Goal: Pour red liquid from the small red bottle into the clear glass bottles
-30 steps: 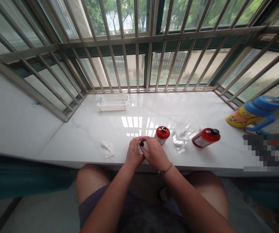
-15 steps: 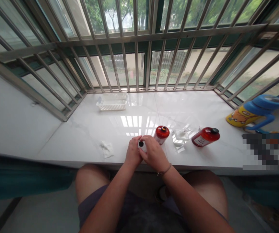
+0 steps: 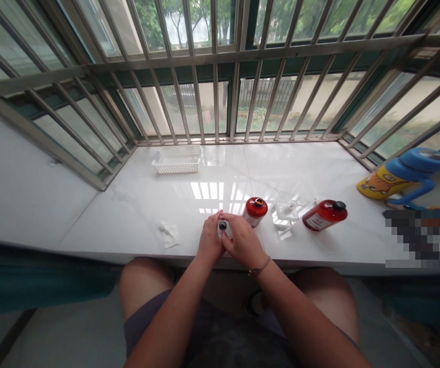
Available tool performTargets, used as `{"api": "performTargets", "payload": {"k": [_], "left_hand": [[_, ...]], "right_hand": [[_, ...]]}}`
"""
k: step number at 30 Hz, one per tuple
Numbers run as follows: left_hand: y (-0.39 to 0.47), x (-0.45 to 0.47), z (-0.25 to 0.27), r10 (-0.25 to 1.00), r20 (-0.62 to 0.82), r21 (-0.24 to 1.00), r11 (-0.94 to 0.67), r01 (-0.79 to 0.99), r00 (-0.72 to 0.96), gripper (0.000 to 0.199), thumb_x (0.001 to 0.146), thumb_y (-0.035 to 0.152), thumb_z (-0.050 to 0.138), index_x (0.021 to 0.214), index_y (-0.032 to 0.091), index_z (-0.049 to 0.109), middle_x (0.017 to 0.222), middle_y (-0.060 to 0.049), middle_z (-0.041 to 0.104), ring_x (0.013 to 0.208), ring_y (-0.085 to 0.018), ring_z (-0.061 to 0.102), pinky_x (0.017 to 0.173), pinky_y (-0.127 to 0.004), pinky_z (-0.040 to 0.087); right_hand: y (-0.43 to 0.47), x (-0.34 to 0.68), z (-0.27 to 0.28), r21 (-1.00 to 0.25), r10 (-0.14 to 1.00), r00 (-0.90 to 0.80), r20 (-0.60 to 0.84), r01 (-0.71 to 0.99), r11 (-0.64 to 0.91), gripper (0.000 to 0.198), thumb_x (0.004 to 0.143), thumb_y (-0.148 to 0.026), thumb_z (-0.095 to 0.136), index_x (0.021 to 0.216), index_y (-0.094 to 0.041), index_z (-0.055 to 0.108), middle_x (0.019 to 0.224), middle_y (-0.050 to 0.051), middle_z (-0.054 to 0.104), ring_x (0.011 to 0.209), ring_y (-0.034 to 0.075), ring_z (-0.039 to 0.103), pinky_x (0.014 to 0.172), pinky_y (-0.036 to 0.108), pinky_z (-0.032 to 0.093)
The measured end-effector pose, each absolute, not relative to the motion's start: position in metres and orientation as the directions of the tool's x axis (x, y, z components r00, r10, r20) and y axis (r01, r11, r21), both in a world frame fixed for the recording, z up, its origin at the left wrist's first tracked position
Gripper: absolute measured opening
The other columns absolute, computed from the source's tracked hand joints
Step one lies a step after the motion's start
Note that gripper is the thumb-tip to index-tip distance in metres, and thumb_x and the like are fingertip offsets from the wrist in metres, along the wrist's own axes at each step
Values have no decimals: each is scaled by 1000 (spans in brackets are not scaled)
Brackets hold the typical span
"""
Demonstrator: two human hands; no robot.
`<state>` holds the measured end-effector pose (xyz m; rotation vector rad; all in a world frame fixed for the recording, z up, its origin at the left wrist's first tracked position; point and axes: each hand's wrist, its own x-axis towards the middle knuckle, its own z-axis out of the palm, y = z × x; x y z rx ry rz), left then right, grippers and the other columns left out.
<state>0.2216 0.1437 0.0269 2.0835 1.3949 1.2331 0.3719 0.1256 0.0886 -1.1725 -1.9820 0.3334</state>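
My left hand [image 3: 210, 236] and my right hand [image 3: 240, 234] meet over the counter near its front edge, fingers curled toward each other. Between them is a small round black cap [image 3: 223, 226], its rim looking greyish. The right thumb and fingers close around it, and the left fingers press in from the other side. A pale patch shows around the cap; I cannot tell whether it is a container or the counter. Just beyond the right hand stands an uncapped red bottle [image 3: 255, 212] with a white label, its lower part hidden by that hand.
To the right are a clear square bottle [image 3: 284, 216] with a whitish top, a red bottle [image 3: 324, 215] with a black cap, and a blue-and-yellow jug [image 3: 399, 176]. A crumpled white tissue [image 3: 169, 235] lies left. A white basket [image 3: 177, 166] sits near the barred window.
The right thumb and fingers have shifted slightly around the black cap, whose grey rim now shows more. The bottles and basket stay in place.
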Motion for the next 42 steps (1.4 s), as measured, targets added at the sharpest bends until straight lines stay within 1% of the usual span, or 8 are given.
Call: {"api": "performTargets", "payload": {"k": [4, 9, 15, 19, 25, 31, 36, 42], "left_hand": [[144, 223, 27, 871, 473, 680, -456, 574, 133, 74, 83, 12, 69, 153, 22, 48, 143, -14, 66, 128, -32, 65, 114, -56, 54], [144, 225, 27, 871, 476, 676, -451, 583, 122, 78, 79, 10, 69, 153, 23, 48, 142, -14, 66, 129, -32, 65, 115, -56, 54], [144, 224, 27, 869, 479, 665, -452, 595, 124, 78, 80, 11, 70, 153, 23, 48, 145, -14, 65, 133, -33, 64, 116, -58, 52], [144, 224, 29, 865, 484, 659, -459, 597, 131, 75, 82, 15, 71, 153, 23, 48, 142, -14, 66, 129, -33, 66, 115, -57, 53], [144, 225, 28, 861, 494, 670, -465, 579, 119, 80, 77, 12, 73, 152, 22, 48, 132, -13, 69, 122, -32, 68, 112, -55, 55], [144, 223, 29, 862, 486, 663, -469, 584, 141, 76, 83, 18, 72, 154, 22, 46, 137, -14, 67, 122, -32, 66, 111, -55, 54], [144, 223, 27, 874, 471, 684, -447, 576, 119, 79, 79, 13, 70, 154, 23, 46, 128, -11, 68, 117, -29, 67, 110, -53, 55], [144, 225, 27, 853, 509, 664, -476, 577, 119, 82, 78, 12, 72, 155, 22, 45, 129, -12, 69, 117, -29, 67, 110, -53, 55]], "right_hand": [[126, 372, 87, -584, 848, -236, 475, 637, 504, 33, 99, -21, 66, 131, -20, 61, 122, 14, 73, 111, 32, 68, 99, 51, 57], [129, 375, 83, -578, 861, -207, 464, 666, 471, 25, 99, -19, 67, 123, -22, 66, 109, 10, 77, 102, 30, 71, 94, 48, 56], [132, 382, 90, -570, 820, -346, 457, 594, 568, 35, 100, -11, 59, 133, -23, 61, 117, 10, 76, 107, 28, 71, 97, 47, 57], [131, 382, 95, -578, 808, -334, 485, 571, 583, 43, 99, -18, 66, 141, -23, 55, 127, 13, 71, 115, 29, 69, 102, 48, 57], [133, 380, 90, -565, 838, -260, 480, 639, 522, 37, 99, -22, 68, 135, -21, 59, 109, 11, 73, 99, 30, 69, 92, 50, 60], [128, 377, 92, -577, 806, -260, 532, 585, 570, 45, 99, -17, 65, 143, -21, 54, 132, 15, 68, 122, 31, 65, 106, 50, 56], [129, 373, 86, -624, 853, -173, 492, 613, 484, 43, 98, -24, 73, 138, -21, 58, 114, 12, 73, 103, 30, 69, 94, 50, 60], [131, 377, 84, -625, 833, -211, 512, 574, 530, 35, 100, -18, 67, 135, -23, 63, 115, 10, 76, 105, 30, 71, 95, 49, 61]]}}
